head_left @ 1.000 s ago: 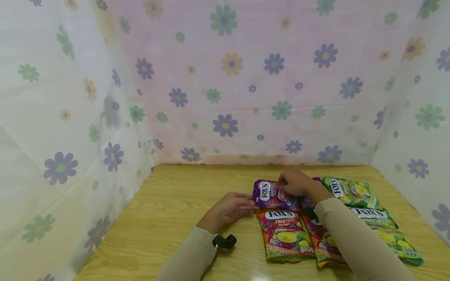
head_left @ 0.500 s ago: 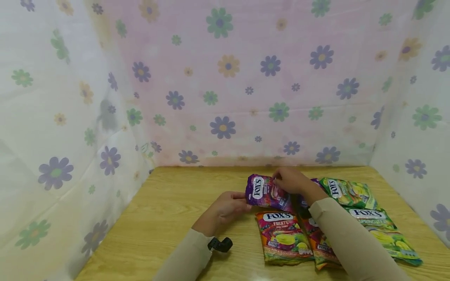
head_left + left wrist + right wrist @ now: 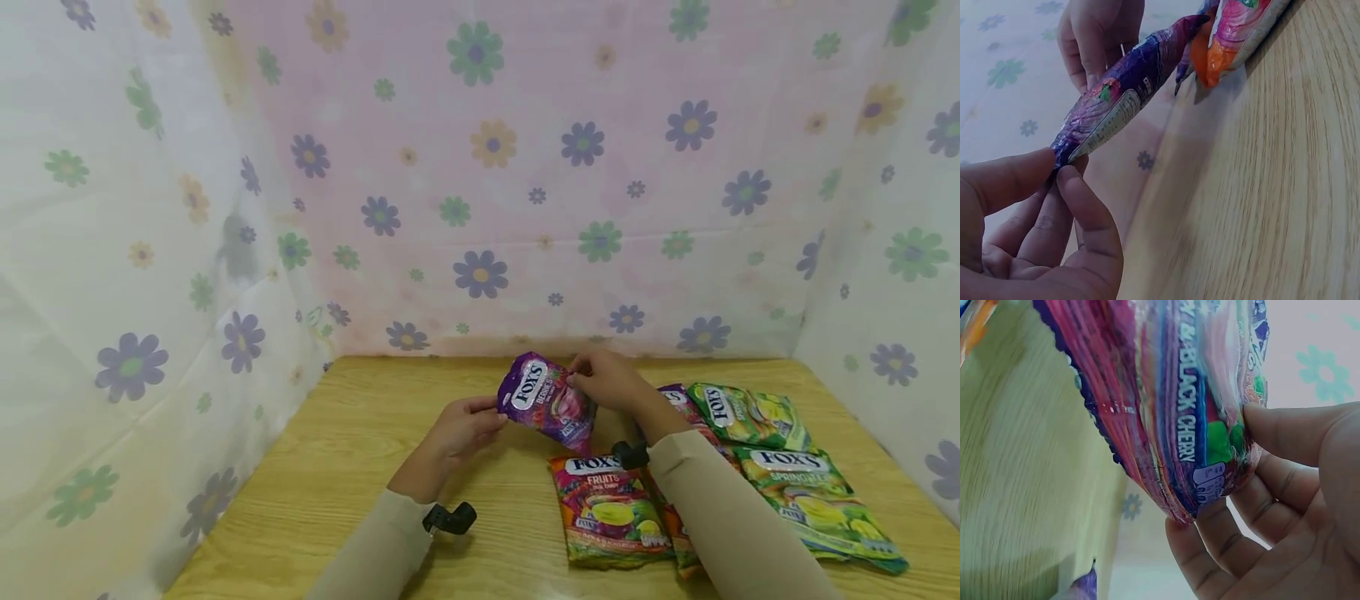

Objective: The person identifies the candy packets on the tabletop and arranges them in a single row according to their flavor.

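A purple Fox's Berries candy bag (image 3: 546,402) is held tilted above the table, between both hands. My left hand (image 3: 459,429) pinches its left end between thumb and fingers, plainly seen in the left wrist view, where the bag (image 3: 1116,94) appears edge-on. At the opposite side my right hand (image 3: 611,383) grips the bag's edge. In the right wrist view the right thumb lies on one face of the bag (image 3: 1147,406) and the fingers are behind it. Just below, an orange Fox's Fruits bag (image 3: 611,517) lies flat on the table.
Another purple bag (image 3: 677,400) lies partly behind the right forearm, and a second orange bag (image 3: 681,533) is mostly covered by that sleeve. Two green bags, one farther back (image 3: 750,414) and one nearer (image 3: 825,504), lie at the right. Flowered cloth (image 3: 480,167) walls the wooden table (image 3: 360,467).
The purple bag has been lifted off the table and moved left, tilting as it rose. My left hand has gone from touching its end to pinching it; the right hand moved left with it.
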The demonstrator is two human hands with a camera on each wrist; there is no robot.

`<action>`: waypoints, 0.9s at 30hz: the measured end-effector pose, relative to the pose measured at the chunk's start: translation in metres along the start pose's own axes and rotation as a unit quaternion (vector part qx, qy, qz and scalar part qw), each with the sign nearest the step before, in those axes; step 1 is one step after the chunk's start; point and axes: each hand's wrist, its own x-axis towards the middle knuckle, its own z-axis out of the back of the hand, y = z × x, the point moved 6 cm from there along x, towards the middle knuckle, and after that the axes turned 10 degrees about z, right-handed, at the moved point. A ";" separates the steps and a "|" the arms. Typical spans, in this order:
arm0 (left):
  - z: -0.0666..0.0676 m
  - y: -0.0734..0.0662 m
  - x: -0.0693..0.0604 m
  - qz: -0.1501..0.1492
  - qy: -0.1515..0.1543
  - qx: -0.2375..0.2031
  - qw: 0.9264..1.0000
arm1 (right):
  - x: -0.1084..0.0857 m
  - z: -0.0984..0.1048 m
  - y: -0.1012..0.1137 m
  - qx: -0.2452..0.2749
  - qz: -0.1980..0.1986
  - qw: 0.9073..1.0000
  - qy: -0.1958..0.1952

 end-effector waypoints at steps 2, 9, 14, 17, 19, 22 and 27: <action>0.004 0.000 -0.001 -0.001 -0.002 -0.007 1.000 | 0.001 -0.002 0.003 0.011 0.001 1.000 -0.006; 0.015 -0.006 -0.005 -0.013 0.014 -0.050 0.999 | -0.001 -0.011 0.014 0.083 -0.023 0.996 -0.023; 0.025 -0.015 -0.005 -0.023 0.028 -0.076 0.996 | -0.001 -0.020 0.023 0.129 -0.033 0.990 -0.043; 0.032 -0.021 -0.006 -0.031 0.029 -0.101 0.994 | 0.000 -0.028 0.028 0.169 -0.051 0.983 -0.057; 0.037 -0.024 -0.006 -0.039 0.026 -0.116 0.992 | 0.000 -0.034 0.032 0.195 -0.069 0.976 -0.068; 0.044 -0.027 -0.005 -0.056 0.016 -0.119 0.991 | 0.000 -0.044 0.036 0.232 -0.109 0.963 -0.085; 0.055 -0.029 -0.003 -0.072 -0.014 -0.086 0.994 | -0.002 -0.071 0.033 0.318 -0.184 0.923 -0.118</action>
